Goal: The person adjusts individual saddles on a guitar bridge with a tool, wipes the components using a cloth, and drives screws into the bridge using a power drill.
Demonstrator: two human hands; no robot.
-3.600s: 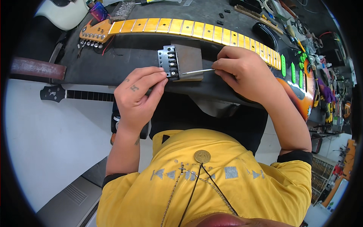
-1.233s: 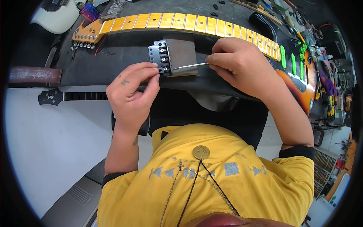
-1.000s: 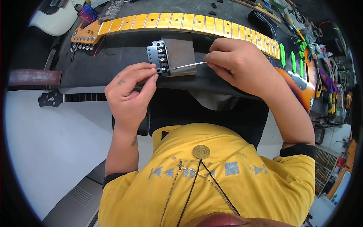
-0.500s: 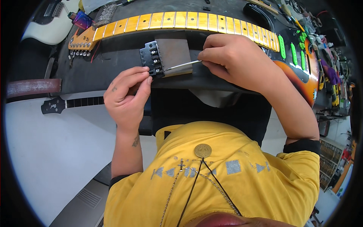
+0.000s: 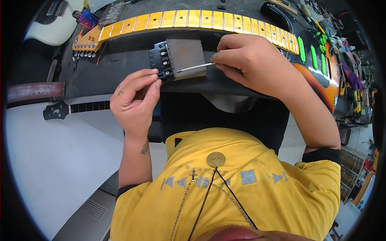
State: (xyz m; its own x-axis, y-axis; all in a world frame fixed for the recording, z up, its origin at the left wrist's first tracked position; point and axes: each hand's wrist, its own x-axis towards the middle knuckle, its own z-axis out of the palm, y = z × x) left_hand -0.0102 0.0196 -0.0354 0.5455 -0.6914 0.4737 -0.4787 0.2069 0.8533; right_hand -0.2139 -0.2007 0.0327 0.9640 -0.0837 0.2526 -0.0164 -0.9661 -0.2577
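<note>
The guitar bridge [image 5: 177,60], a black saddle block on a grey metal plate, lay at the near edge of the dark table [image 5: 120,68], just in front of the person's chest. The left hand [image 5: 134,102] was curled, its fingertips [image 5: 155,78] pressed together against the lower corner of the saddle block, steadying it. The right hand [image 5: 251,60] pinched a thin metal tool [image 5: 195,67] (a slim key or driver, too fine to tell which) between thumb and forefinger; the tool's tip met the saddles at the block's near end, its shaft lying across the grey plate.

Beyond the bridge, an electric guitar lay along the table: its yellow maple neck [image 5: 193,20] with black dot markers ran left to right, the headstock [image 5: 86,40] with tuners at the left, the sunburst body [image 5: 321,76] with green pickups at the right. A second, black headstock [image 5: 58,110] with a dark neck stuck out below the table's left edge. A white guitar body [image 5: 56,24] sat at top left. Small tools were scattered at top right, too blurred to name.
</note>
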